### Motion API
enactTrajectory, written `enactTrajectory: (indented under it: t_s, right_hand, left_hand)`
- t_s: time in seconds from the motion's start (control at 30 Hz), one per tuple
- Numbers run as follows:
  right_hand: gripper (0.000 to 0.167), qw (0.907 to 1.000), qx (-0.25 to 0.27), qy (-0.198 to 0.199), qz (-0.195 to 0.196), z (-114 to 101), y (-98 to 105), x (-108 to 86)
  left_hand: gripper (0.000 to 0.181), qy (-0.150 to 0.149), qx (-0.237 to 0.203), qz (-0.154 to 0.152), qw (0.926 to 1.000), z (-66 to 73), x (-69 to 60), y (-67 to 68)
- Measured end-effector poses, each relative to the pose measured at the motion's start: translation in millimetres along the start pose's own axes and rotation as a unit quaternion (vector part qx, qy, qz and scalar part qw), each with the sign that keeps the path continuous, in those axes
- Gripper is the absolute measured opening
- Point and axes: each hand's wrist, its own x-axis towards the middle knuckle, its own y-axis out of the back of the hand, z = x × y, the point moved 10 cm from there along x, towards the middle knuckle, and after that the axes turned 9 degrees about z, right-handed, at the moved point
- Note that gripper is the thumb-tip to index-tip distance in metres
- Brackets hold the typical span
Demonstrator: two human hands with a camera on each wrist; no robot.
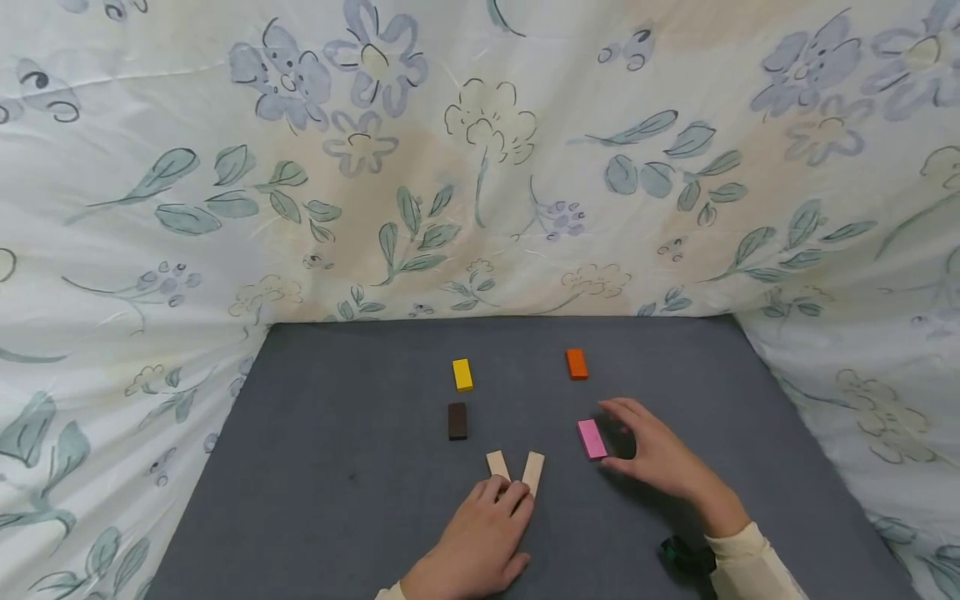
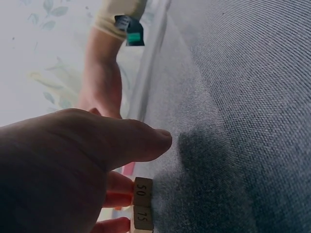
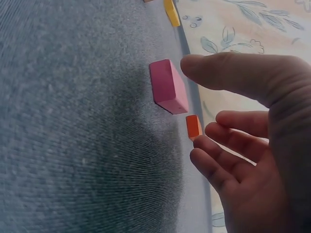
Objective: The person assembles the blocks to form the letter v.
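Two pale wooden blocks lie in a V, the left one (image 1: 497, 464) and the right one (image 1: 533, 472) in the head view. The left hand (image 1: 483, 533) rests its fingertips on their near ends; in the left wrist view those ends read 50 (image 2: 142, 191) and 75 (image 2: 142, 216), with the thumb held apart. Beside a pink block (image 1: 592, 439), the right hand (image 1: 663, 454) has thumb and fingers spread around its right side. The right wrist view shows the pink block (image 3: 167, 87) near the thumb, with a gap between thumb and fingers and nothing held.
A dark brown block (image 1: 457, 422) lies left of centre, with a yellow block (image 1: 462, 375) behind it. An orange block (image 1: 577, 364) is behind the pink one. Floral cloth (image 1: 487, 250) hangs along the back and sides of the grey table surface (image 1: 337, 467).
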Motion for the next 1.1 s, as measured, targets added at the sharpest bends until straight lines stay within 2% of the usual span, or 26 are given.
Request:
enactTrajectory:
  t_s: [0.27, 0.7, 1.1]
  right_hand:
    - [0.078, 0.9999, -0.006, 0.008, -0.011, 4, -8, 3.8]
    - [0.070, 0.9993, -0.004, 0.005, -0.036, 4, -14, 4.8]
    - [0.058, 0.9995, -0.010, 0.006, -0.030, 4, -17, 5.1]
  left_hand:
    - [0.065, 0.002, -0.001, -0.007, 1.0000, -0.2, 0.5, 0.3]
    - [0.067, 0.022, -0.008, -0.047, 0.9986, -2.1, 1.1, -5.5]
    - [0.065, 0.025, -0.017, -0.043, 0.9986, -3.3, 0.5, -5.0]
